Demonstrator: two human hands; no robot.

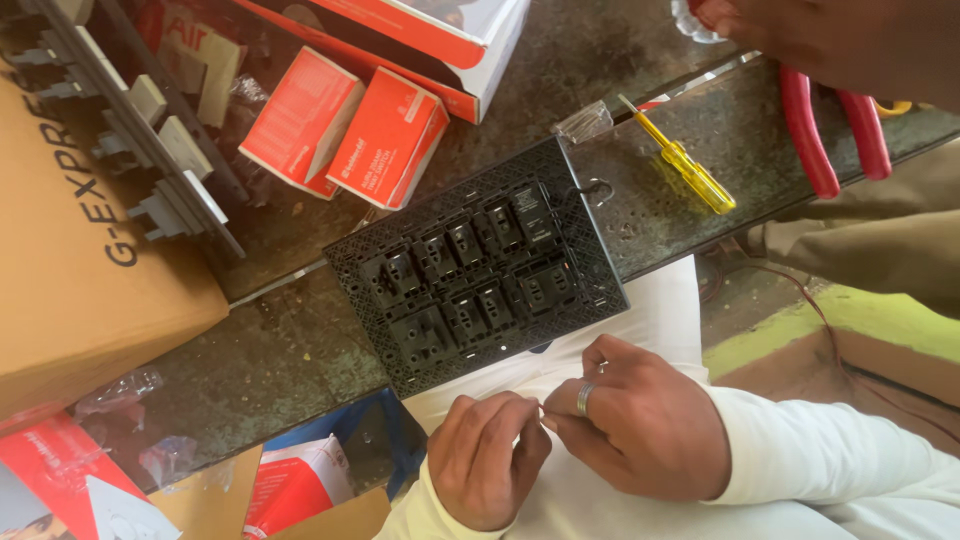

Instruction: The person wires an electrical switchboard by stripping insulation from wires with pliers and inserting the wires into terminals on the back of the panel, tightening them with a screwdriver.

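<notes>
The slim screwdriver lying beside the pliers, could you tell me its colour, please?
Translucent yellow screwdriver, seen in the head view.

We see two small red-orange cartons (pixel 345 130) lying side by side at upper centre, just below a larger red and white box (pixel 420 40). A big brown cardboard box (pixel 80 270) fills the left edge. At lower left lie a red and white package (pixel 60 490) and another red carton (pixel 295 485).
</notes>
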